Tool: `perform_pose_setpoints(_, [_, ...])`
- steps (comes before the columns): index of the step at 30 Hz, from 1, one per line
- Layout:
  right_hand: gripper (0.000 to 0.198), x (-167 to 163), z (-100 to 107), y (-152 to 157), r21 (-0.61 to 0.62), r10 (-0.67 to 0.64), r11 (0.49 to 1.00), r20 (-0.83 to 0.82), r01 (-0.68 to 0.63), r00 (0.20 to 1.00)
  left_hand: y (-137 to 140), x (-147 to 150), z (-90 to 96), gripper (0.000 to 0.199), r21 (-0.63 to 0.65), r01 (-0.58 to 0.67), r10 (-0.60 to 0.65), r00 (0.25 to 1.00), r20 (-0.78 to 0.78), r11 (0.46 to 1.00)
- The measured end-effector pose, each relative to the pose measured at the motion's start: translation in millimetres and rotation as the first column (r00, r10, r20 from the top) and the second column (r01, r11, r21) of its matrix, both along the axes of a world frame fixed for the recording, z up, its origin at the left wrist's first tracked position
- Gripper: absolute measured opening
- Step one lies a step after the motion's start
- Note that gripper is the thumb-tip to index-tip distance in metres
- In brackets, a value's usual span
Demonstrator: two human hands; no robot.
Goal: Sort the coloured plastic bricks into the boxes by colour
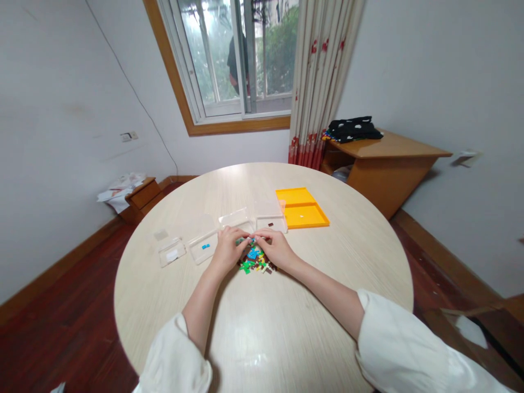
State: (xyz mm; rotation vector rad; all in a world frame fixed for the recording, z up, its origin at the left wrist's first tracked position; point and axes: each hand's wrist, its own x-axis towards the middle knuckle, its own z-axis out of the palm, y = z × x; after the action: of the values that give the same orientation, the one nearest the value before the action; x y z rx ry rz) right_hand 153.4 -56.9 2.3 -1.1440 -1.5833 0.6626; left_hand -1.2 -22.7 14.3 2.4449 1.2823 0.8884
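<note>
My left hand and my right hand meet at the fingertips over a pile of small building bricks in blue, green, yellow, brown and white. Both hands are closed in a pinch around what looks like a small blue building brick; the fingers hide most of it. Behind my hands lies an open clear plastic box. To its right is another clear box with a brown brick in it. On the left, a clear box holds blue bricks.
A smaller clear box with white pieces lies at the left. An open yellow case with a tiny white piece lies at the back right. All rest on a round table. A wooden desk with dark cloth stands beyond it.
</note>
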Motion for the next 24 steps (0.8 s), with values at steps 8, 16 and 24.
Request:
perform_pose_setpoints(8, [0.022,0.1,1.6,-0.5,-0.03,0.034,0.999,-0.049,-0.036,0.998,-1.1,0.3,1.8,0.006,0.026,0.002,-0.003,0.999,0.038,1.0])
perform_pose_setpoints(16, [0.025,-1.2,3.2,-1.8,-0.129,0.009,0.991,-0.085,-0.02,0.996,-1.5,-1.3,4.1,0.005,0.066,-0.028,0.026,0.999,0.039,0.997])
perform_pose_setpoints(24, [0.021,5.5,-0.8,-2.2,0.079,-0.096,0.994,0.415,0.07,0.905,3.4,-5.7,1.7,0.012,0.065,-0.293,0.294,0.956,-0.004,0.954])
